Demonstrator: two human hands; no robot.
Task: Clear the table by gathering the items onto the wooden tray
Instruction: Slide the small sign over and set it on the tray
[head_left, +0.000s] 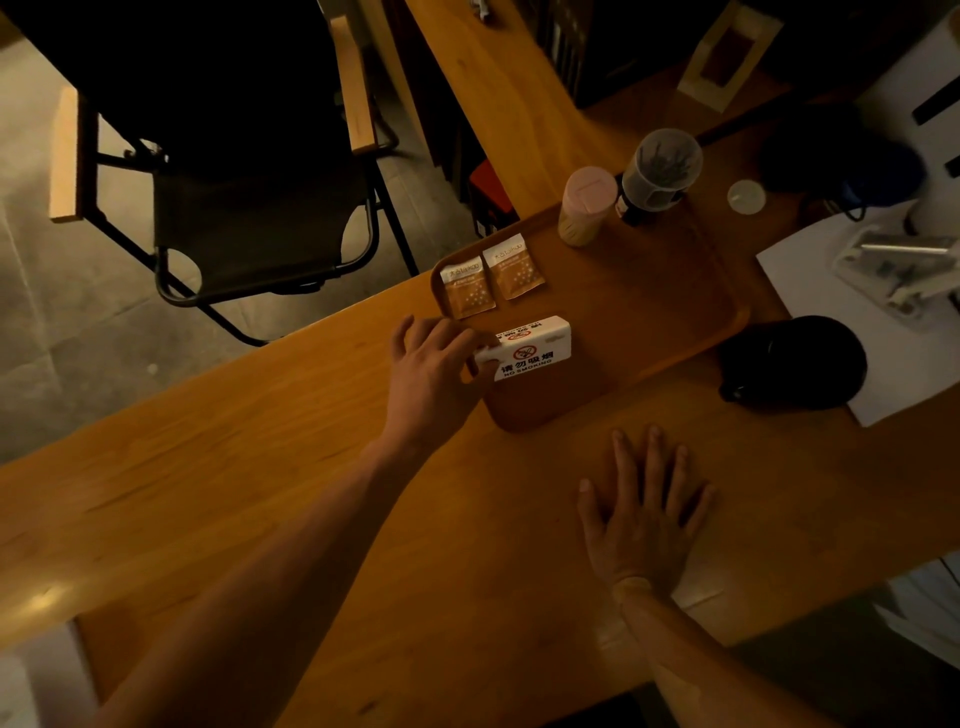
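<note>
Wooden table (260, 493), tray (675, 312), left hand (431, 374) gripping upright sign (530, 349), lengthwise left-right

A big wooden table (311, 467) fills the scene. On it, past the middle, sits a wooden tray (649, 312). To the right lie a black round thing (795, 364) and a white sheet (831, 291). A small clear lid (746, 196) lies farther back. A flat hand (644, 514) rests near.
</note>
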